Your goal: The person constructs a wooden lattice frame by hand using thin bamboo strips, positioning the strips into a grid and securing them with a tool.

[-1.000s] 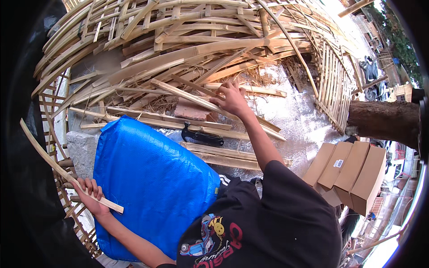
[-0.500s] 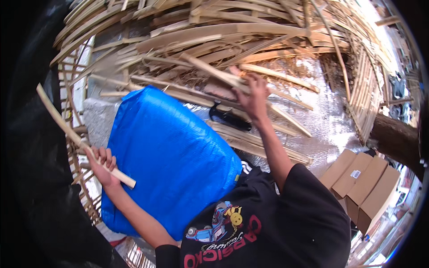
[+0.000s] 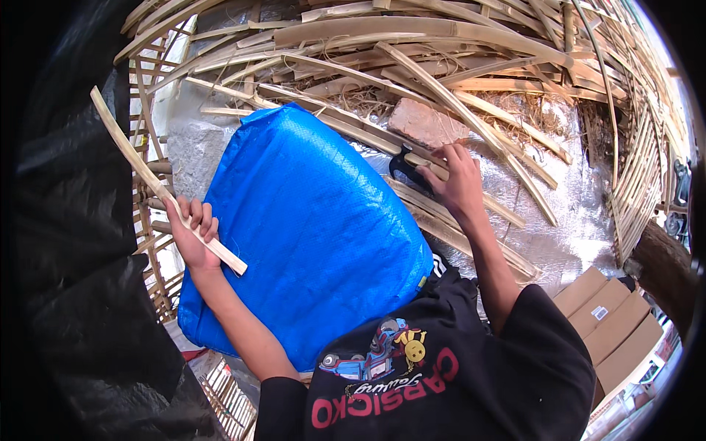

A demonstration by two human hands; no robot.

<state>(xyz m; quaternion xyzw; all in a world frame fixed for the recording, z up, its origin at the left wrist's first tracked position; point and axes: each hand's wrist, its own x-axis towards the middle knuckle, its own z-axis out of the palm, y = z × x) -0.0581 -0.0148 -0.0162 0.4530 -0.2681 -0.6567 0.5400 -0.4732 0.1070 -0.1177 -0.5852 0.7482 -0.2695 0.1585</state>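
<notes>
My left hand (image 3: 195, 234) is closed round a pale split bamboo strip (image 3: 132, 154). The strip slants up to the left, with its lower end over a blue plastic sheet (image 3: 316, 220) spread across my lap. Fingers curved and thumb apart, my right hand (image 3: 460, 184) is over a black tool part with a hooked end (image 3: 403, 165), beside bamboo strips. The thumb is at or near the black part; whether it touches cannot be told. The hand hides the rest of that part. A reddish brick (image 3: 428, 123) lies just beyond the fingers.
Piled bamboo strips (image 3: 368, 29) fill the far side, with shavings (image 3: 515, 106) among them. A grey block (image 3: 195, 151) stands left of the sheet. Black sheeting (image 3: 66, 279) hangs at the left. Cardboard boxes (image 3: 614, 323) and a log (image 3: 665, 261) are at the right. Silvery foil (image 3: 573, 220) covers the ground.
My right hand has let go of a bamboo strip, which now lies slanting across the brick's right side. That hand has come nearer, to the black part. My left hand still holds its strip.
</notes>
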